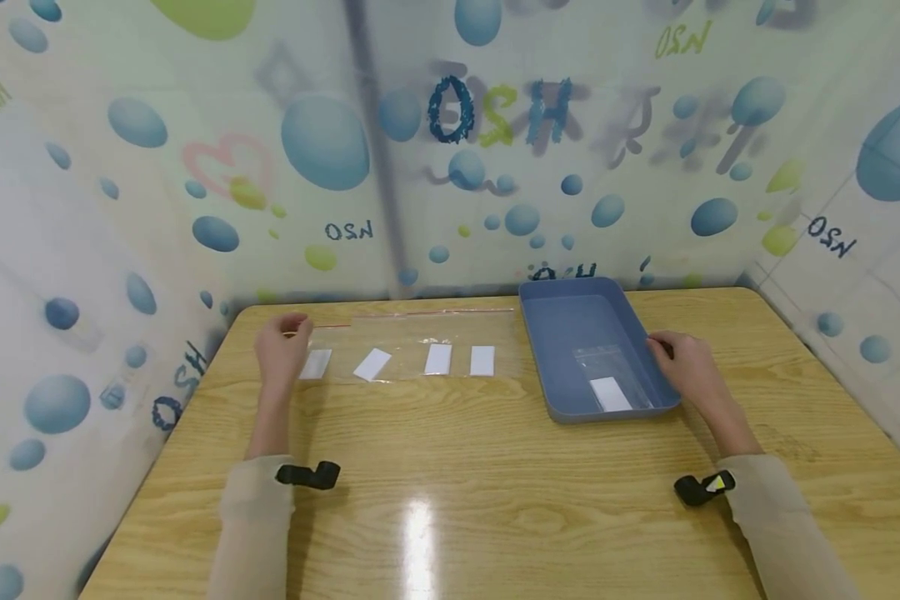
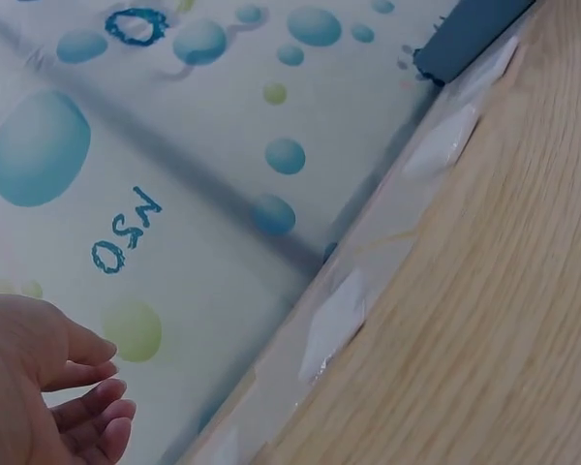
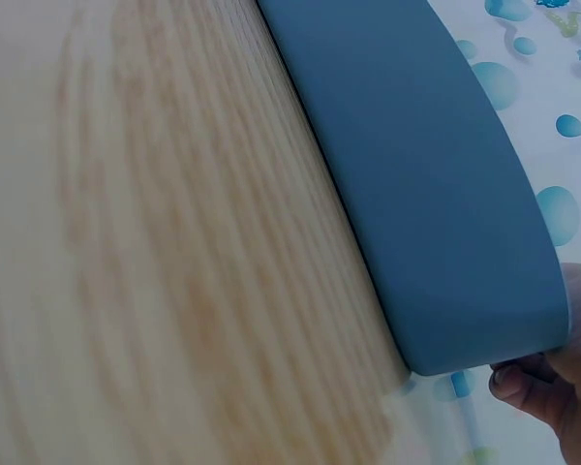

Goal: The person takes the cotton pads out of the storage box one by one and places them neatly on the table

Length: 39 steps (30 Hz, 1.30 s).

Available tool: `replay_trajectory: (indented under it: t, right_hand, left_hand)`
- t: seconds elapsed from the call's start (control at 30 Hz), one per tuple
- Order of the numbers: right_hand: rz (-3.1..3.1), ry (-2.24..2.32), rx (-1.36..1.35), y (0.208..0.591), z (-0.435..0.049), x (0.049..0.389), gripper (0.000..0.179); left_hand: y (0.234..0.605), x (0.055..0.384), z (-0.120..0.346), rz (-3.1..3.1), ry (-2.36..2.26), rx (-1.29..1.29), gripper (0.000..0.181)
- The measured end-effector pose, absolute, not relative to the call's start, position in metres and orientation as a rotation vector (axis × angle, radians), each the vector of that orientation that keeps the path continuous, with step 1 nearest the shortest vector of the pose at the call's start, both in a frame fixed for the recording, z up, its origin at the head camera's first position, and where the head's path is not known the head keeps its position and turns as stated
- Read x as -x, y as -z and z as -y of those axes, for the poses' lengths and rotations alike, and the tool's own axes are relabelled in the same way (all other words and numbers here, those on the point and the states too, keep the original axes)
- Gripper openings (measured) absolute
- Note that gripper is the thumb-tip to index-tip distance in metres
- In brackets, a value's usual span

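Several clear zip bags, each with a white card in it, lie in a row on the table. My left hand (image 1: 282, 348) hovers at the row's left end, beside the leftmost card (image 1: 316, 364). Its fingers (image 2: 95, 412) are loosely bent with nothing between them in the left wrist view. At the right, my right hand (image 1: 688, 367) grips the right rim of a blue tray (image 1: 566, 304). In the right wrist view its thumb (image 3: 523, 387) lies against the tray's outer side; its other fingers are mostly hidden. Inside the tray lies one clear bag (image 1: 598, 362) with a white card (image 1: 610, 394).
The wooden table (image 1: 450, 467) stretches in front of the bags and tray. A patterned curtain (image 1: 450, 192) hangs behind its back edge, with more of it along both sides. A tilted card (image 1: 372, 364) and two upright cards (image 1: 438, 359) lie between left hand and tray.
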State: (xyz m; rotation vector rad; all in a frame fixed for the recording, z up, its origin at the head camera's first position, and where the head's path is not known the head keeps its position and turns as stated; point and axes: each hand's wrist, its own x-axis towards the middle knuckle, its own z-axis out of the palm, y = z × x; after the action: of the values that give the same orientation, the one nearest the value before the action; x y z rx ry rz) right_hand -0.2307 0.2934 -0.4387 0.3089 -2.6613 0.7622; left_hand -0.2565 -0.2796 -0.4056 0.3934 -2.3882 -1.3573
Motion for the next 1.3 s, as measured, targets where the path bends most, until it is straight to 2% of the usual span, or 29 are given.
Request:
replay_trajectory:
  t: [1.3]
  right_hand:
    - [2.658,-0.755,-0.300,0.436,-0.291,0.230,0.022]
  left_hand:
    - [0.371,0.247,0.183,2.388,1.714,-0.057,0.031]
